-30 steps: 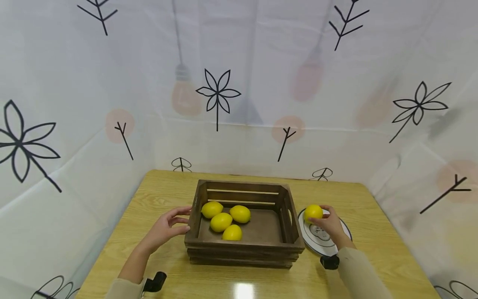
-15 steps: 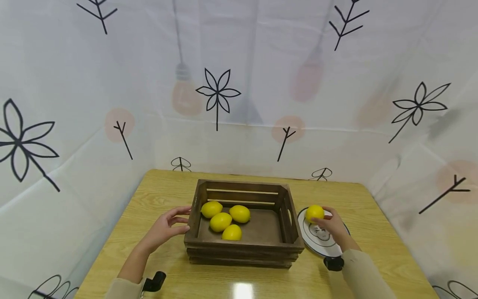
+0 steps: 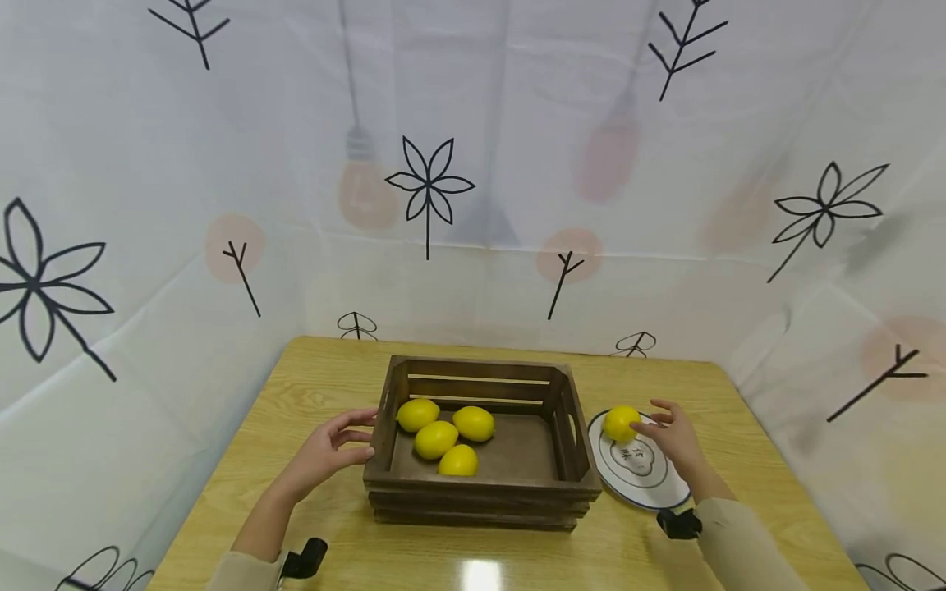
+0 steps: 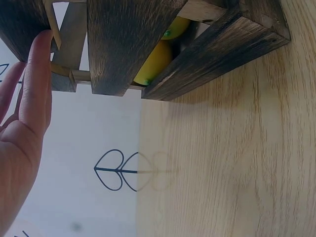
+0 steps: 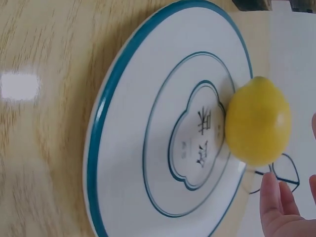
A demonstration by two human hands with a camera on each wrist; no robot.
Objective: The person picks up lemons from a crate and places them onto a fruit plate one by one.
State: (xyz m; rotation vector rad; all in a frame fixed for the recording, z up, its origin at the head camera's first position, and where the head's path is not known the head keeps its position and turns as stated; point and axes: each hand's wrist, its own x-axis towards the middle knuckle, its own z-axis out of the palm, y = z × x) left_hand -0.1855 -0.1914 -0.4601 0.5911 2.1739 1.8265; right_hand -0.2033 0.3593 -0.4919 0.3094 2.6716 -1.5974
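A yellow lemon [image 3: 621, 423] sits on the far part of a white plate [image 3: 654, 484]. My right hand [image 3: 676, 439] is just to its right, fingers spread and a fingertip right at the lemon's edge. In the right wrist view, fingers [image 5: 270, 197] show a small gap from the lemon [image 5: 259, 121]. My left hand [image 3: 325, 451] rests its fingertips against the left wall of a brown wooden crate [image 3: 484, 484], fingers extended. Several lemons, one of them a front lemon [image 3: 458, 460], lie in the crate's left half. The left wrist view shows a finger [image 4: 37, 84] against a slat.
Crate and plate stand side by side on a light wood table [image 3: 318, 377], the plate close to the crate's right end. A white patterned cloth [image 3: 488, 287] hangs behind the table and along both sides.
My right hand has let go of the lemon on the plate, its fingers opening as it draws back to the right. The left hand and crate stay put.
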